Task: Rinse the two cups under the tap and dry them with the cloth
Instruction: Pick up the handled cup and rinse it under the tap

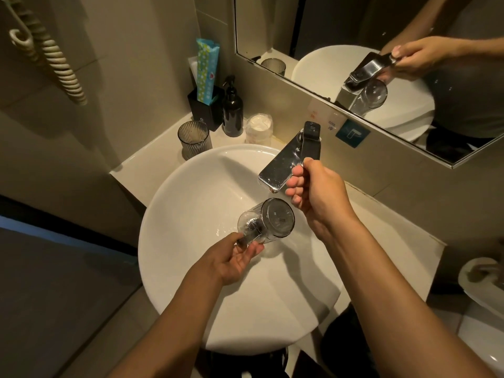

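Cups came in a pair: one clear smoky cup lay tilted on its side over the sink, below the spout of the tap, its open mouth turned up toward the camera. The left hand held it from below, thumb and fingers pinching the base end, with the palm turned upward. No stream of water could be made out for certain, though the basin floor just beyond the left hand looked wet.

The right hand was above and to the right of the held cup, its thumb and curled fingers gripping the flat chrome lever of the tap. A narrow gap lay between its knuckles and the cup's rim; they were near but apart.

The second cup, ribbed and dark, stood upright on the table well beyond the left hand, just outside the sink's far rim. Past it, against the wall, stood a black holder with a blue packet, a dark pump bottle and a wrapped white item, all close together.

Open basin lay to the left of and nearer than the left hand, up to the sink's round rim. The mirror hung beyond the right hand, with its lower edge running close behind the tap.
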